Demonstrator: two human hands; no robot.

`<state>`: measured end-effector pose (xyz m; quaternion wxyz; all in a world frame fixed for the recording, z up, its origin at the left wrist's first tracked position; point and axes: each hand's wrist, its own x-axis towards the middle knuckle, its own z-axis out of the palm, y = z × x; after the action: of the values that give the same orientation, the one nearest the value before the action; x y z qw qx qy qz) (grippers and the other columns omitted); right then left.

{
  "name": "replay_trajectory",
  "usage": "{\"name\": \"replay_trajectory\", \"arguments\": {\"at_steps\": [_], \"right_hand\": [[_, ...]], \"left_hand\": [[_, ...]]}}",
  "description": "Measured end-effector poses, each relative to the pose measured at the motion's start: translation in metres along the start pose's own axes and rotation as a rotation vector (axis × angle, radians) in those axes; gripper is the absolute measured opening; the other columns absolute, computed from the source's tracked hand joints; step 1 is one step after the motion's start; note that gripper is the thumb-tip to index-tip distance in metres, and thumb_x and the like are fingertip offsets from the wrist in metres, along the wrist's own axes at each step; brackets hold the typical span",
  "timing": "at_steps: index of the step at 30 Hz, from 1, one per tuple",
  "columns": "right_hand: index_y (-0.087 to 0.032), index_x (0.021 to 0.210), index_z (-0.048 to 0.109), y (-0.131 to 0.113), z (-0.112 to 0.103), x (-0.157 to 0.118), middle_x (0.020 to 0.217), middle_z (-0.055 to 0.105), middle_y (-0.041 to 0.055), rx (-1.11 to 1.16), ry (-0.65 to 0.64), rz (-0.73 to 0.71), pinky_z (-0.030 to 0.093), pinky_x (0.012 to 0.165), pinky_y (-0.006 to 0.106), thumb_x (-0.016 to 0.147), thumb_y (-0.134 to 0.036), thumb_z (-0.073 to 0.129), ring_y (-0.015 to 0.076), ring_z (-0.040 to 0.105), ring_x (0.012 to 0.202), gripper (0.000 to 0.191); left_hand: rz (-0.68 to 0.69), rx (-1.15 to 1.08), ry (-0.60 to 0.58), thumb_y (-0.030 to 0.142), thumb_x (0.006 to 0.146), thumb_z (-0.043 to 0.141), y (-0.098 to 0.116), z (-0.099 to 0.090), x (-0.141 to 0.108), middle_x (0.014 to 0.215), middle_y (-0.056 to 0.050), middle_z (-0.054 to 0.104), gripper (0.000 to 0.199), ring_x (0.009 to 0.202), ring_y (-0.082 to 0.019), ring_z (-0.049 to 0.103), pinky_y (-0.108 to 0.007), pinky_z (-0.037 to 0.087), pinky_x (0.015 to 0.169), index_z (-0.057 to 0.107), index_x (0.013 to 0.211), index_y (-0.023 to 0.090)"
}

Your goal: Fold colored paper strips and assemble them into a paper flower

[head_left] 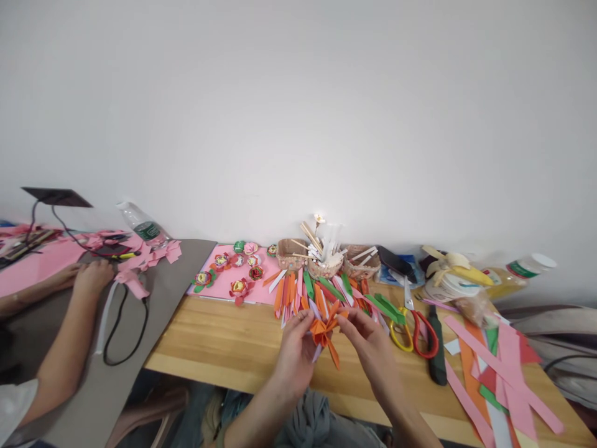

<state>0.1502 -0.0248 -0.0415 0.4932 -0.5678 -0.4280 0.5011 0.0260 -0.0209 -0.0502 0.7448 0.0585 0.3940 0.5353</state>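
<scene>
Over the front part of the wooden table, my left hand [297, 348] is closed around the base of an orange folded-paper flower [323, 331] with pointed petals and some lilac paper in it. The fingers of my right hand [366, 339] pinch one of the orange petals from the right side. Just beyond both hands lies a fan of folded paper strips [291, 295] in orange, pink, white and green. To the right of my right hand rest scissors [424, 335] with red and yellow handles and a dark-handled cutter [436, 351].
Paper flowers [240, 287] lie on a pink sheet [209, 291] at left. Small baskets [291, 256] with sticks stand by the wall. At right are loose paper strips [508, 373], a banana peel [452, 264] and a bottle [517, 270]. A co-worker's hands [93, 277] are far left.
</scene>
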Motion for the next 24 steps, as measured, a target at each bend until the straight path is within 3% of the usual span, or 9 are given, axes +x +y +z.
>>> {"name": "replay_trajectory", "arguments": {"at_steps": [3,7,9,12,16,21,24], "right_hand": [[-0.017,0.065,0.066,-0.004,-0.003,0.003,0.058,0.058,-0.0021,0.03,-0.004,0.038,0.038,0.053,0.023,0.066,-0.044,0.071,0.0126,0.05,0.056,0.027],[-0.016,0.06,0.066,-0.003,-0.007,0.008,0.052,0.056,-0.0029,0.108,0.038,0.099,0.033,0.046,0.021,0.063,-0.043,0.074,0.0093,0.045,0.048,0.029],[-0.015,0.061,0.066,0.001,-0.008,0.01,0.05,0.055,-0.0035,0.176,0.07,0.132,0.033,0.044,0.02,0.061,-0.044,0.076,0.008,0.043,0.045,0.03],[-0.016,0.062,0.064,0.008,-0.007,0.011,0.052,0.058,-0.0033,0.305,0.094,0.204,0.036,0.044,0.018,0.056,-0.048,0.077,0.007,0.045,0.045,0.035],[-0.016,0.063,0.064,0.017,0.0,0.006,0.053,0.063,-0.0012,0.429,0.065,0.349,0.044,0.046,0.019,0.047,-0.051,0.08,0.0077,0.052,0.044,0.042],[-0.016,0.066,0.066,0.022,0.015,-0.008,0.057,0.067,0.0015,0.45,-0.004,0.428,0.046,0.046,0.019,0.045,-0.054,0.08,0.0082,0.056,0.045,0.046],[-0.015,0.064,0.065,0.021,0.02,-0.015,0.057,0.066,0.0024,0.39,-0.042,0.388,0.043,0.044,0.018,0.052,-0.06,0.074,0.0079,0.055,0.045,0.047]], "left_hand": [[-0.107,-0.007,-0.063,0.026,0.069,0.069,0.004,-0.005,-0.003,0.077,-0.003,0.068,0.017,0.066,-0.014,0.063,-0.024,0.047,0.059,0.063,0.079,0.014],[-0.229,0.002,-0.215,0.038,0.075,0.062,0.007,-0.007,-0.009,0.09,-0.007,0.066,0.031,0.075,-0.019,0.065,-0.027,0.049,0.06,0.061,0.097,0.016],[-0.133,0.048,-0.223,0.04,0.072,0.065,0.005,-0.005,-0.012,0.102,-0.008,0.062,0.04,0.082,-0.02,0.064,-0.027,0.05,0.059,0.057,0.105,0.019],[0.141,0.186,-0.142,0.03,0.063,0.074,0.0,-0.001,-0.015,0.118,-0.006,0.052,0.049,0.088,-0.02,0.061,-0.028,0.051,0.061,0.051,0.107,0.026],[0.428,0.408,-0.131,0.025,0.063,0.075,-0.006,-0.003,-0.015,0.114,-0.005,0.052,0.045,0.087,-0.016,0.059,-0.027,0.05,0.071,0.054,0.102,0.025],[0.679,0.554,-0.121,0.033,0.069,0.071,-0.009,-0.013,-0.013,0.12,-0.008,0.051,0.055,0.097,-0.02,0.056,-0.031,0.047,0.081,0.049,0.12,0.027],[0.756,0.678,-0.112,0.029,0.073,0.068,-0.002,-0.012,-0.012,0.122,-0.008,0.049,0.031,0.106,-0.021,0.051,-0.029,0.047,0.081,0.061,0.103,0.024]]}}
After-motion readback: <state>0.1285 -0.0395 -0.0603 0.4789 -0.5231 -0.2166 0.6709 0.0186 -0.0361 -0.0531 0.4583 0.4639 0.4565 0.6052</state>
